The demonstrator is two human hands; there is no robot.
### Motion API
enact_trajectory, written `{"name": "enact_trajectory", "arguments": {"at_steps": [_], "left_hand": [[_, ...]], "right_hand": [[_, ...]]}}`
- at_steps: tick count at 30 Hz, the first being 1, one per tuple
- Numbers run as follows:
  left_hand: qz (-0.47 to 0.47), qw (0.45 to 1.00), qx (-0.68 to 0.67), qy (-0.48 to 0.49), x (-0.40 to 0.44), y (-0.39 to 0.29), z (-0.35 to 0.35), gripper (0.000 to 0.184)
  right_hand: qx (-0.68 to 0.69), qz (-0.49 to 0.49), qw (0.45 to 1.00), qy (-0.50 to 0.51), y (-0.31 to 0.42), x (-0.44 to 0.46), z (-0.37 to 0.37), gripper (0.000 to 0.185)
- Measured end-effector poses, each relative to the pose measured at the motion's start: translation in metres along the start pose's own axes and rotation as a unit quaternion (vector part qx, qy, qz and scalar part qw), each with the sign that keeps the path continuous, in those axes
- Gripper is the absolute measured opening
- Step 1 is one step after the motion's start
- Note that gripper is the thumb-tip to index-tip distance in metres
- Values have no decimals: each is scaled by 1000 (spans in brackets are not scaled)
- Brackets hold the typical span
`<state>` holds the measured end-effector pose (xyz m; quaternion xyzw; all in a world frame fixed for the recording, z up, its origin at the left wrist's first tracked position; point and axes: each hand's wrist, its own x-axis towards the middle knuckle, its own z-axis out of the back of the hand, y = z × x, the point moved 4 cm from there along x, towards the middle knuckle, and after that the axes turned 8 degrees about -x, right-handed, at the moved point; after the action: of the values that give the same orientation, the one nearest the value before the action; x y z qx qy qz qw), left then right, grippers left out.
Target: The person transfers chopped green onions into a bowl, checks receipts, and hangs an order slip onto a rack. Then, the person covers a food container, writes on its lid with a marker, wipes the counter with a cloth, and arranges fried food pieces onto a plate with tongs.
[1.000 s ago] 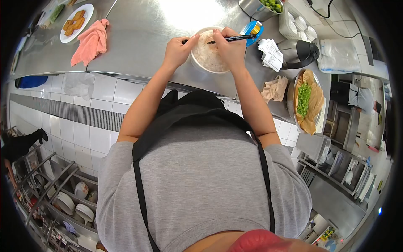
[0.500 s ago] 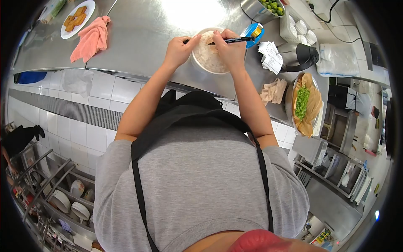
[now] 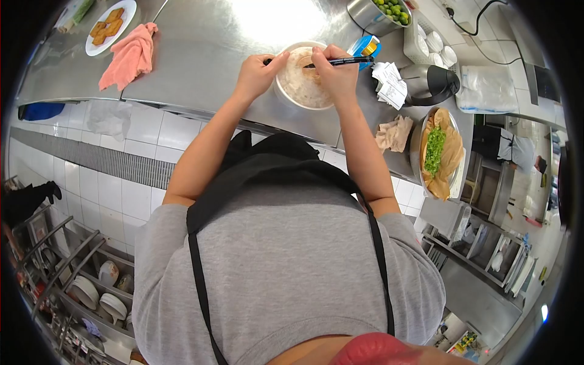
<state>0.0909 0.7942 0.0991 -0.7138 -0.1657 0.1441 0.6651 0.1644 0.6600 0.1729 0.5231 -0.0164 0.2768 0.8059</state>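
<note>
A round white tub point(image 3: 302, 100) with a pale, semi-clear top stands on the steel counter in front of me. My right hand point(image 3: 338, 74) grips a black marker point(image 3: 353, 60) over the tub, its back end pointing right. The tip is hard to make out near the lid's surface. At the tub's left rim my left hand point(image 3: 258, 74) is closed, thumb against the edge. From it pokes a small black piece point(image 3: 267, 61) that looks like the marker's cap. Just beyond my right hand lies a blue and yellow round item point(image 3: 367, 47).
To the right are paper slips point(image 3: 389, 84), a steel jug point(image 3: 429, 84), a crumpled brown napkin point(image 3: 394, 134) and a bowl with chopped greens point(image 3: 434, 151). Green limes fill a steel pot point(image 3: 372, 21). On the left lie a pink cloth point(image 3: 129, 58) and a plate of fried pieces point(image 3: 125, 11).
My right hand and the marker have shifted slightly right, with the marker's back end a little lower. The left hand stays at the tub's rim. The view has moved slightly.
</note>
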Motion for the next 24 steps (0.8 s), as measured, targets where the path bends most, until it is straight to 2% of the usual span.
{"name": "enact_trajectory", "arguments": {"at_steps": [6,9,18,21,24], "left_hand": [[3,1000,1,1,0,0,0,33],[-3,1000,-1,-1,1,4,0,32],[-2,1000,-4,0,0,0,0,32],[-5,1000,0,0,0,0,0,32],[-6,1000,-10,-1,0,2,0,33]], "right_hand": [[-29,17,999,29,-2,-1,-3,25],[-10,-4,999,32,0,0,-2,25],[-35,26,999,18,-1,1,0,25],[3,-17,1000,12,-6,1,2,25],[-42,11,999,20,-3,2,2,26]]}}
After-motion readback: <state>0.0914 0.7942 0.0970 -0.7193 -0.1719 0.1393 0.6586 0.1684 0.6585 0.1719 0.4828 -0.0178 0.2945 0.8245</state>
